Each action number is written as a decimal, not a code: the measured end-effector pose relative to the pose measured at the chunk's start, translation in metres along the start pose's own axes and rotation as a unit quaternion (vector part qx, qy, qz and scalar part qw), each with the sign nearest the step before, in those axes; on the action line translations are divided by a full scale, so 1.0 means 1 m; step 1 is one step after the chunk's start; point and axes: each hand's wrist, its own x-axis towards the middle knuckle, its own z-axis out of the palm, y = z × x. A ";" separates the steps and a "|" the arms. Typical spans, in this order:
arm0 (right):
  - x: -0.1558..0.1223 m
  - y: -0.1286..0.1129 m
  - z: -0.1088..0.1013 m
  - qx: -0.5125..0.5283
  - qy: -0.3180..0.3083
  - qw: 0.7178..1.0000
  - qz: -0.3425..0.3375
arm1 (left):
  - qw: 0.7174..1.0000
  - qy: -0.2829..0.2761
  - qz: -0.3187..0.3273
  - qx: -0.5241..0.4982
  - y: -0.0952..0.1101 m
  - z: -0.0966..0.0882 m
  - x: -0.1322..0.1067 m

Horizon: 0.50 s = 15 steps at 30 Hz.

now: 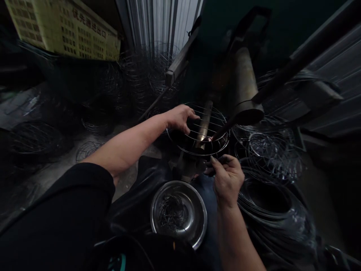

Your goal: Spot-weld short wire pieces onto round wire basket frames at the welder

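A round wire rack (217,123) with parallel cross wires lies in front of me, around the copper-coloured tip of a machine's lower metal rod (203,130). My left hand (182,117) is at the rack's left side, thumb and fingers curved over its cross wires. Just below the near rim, my right hand (229,178) has its thumb and darkened fingertips pinched together. Whatever is between them is too small and dark to make out. Under the rack, a shiny metal bowl (197,201) holds a pile of short bent wire pieces (172,212).
A thick metal cylinder (246,79) with a dark bar reaches over the rack from the right. Coiled wire (282,222) and wire rings (270,150) lie at right. A yellow plastic crate (76,32) stands upper left, with stacked wire rounds (135,82) beside it.
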 end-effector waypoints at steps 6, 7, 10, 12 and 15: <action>0.002 0.004 0.003 0.014 -0.047 0.998 0.026 | 1.000 0.006 -0.004 -0.005 0.002 0.000 -0.001; 0.003 0.002 0.005 0.012 -0.040 0.999 0.026 | 1.000 0.013 -0.007 0.003 0.004 0.000 -0.003; 0.009 -0.004 0.015 -0.016 -0.006 1.000 0.018 | 0.999 0.034 -0.005 0.030 0.012 0.003 -0.009; 0.012 -0.007 0.022 -0.040 -0.002 0.999 0.017 | 0.998 0.043 0.005 0.047 0.018 0.005 -0.014; 0.015 -0.008 0.025 -0.057 -0.014 0.998 0.036 | 0.996 0.053 0.004 0.074 0.024 0.007 -0.020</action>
